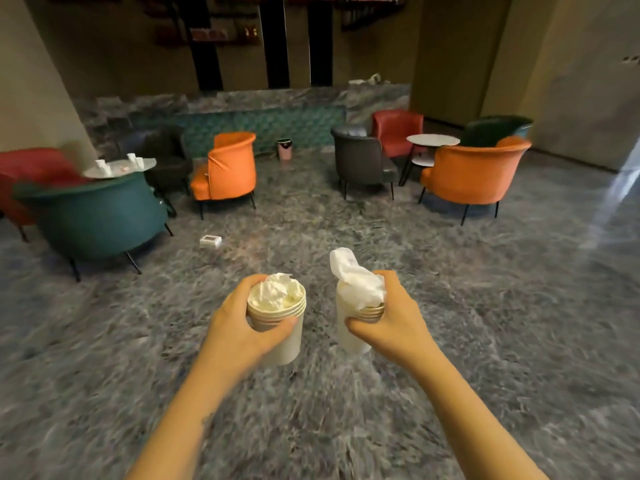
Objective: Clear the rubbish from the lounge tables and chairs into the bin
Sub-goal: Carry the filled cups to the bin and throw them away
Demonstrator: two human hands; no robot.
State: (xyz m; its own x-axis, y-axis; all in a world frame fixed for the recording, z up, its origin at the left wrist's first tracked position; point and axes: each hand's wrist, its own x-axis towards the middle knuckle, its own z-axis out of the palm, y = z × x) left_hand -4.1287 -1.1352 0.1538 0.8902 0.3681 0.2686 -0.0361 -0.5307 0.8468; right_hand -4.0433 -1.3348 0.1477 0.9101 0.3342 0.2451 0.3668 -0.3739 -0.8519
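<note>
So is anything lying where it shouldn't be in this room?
Yes. A small white box lies on the floor beside the teal chair, away from any table. The left round table also holds blurry white items. Nothing looks spilled.

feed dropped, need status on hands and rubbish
Left hand grips a cup stack stuffed with tissue. Right hand grips a second stack, tissue poking out. Bin far ahead; white box on floor, left of route.
</note>
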